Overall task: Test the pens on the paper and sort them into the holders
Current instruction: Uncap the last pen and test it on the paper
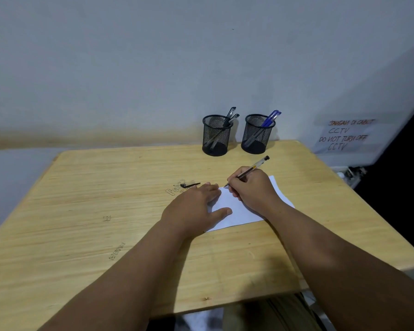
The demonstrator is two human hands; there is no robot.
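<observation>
Your right hand [253,187] grips a clear-barrelled pen [249,169] in a writing hold, fingers curled round the lower barrel, its tip at the far left corner of the white paper [237,211]; whether the tip touches the sheet is too fine to tell. Your left hand [194,206] lies flat, fingers straight, grasping nothing, pressing the paper's left edge to the bench [105,187]. Just beyond the left fingertips lies a small black pen cap [189,185], apart from the paper, probably this pen's. At the far edge of the bench stand two black mesh holders, near each other but not touching: the left holder [216,136] carries pens with dark caps, the right holder [257,134] pens with blue caps. Handling, as a judgement: the pen is light, stiff and smooth, apt to roll if laid down loose, so keep your hold low on the barrel near the tip while you test it. The paper is thin and will slide or buckle under the stroke unless the flat hand pins it. The mesh holders look light and easily tipped; lower pens in, do not drop them. The cap is small, so pinch it at its sides.
</observation>
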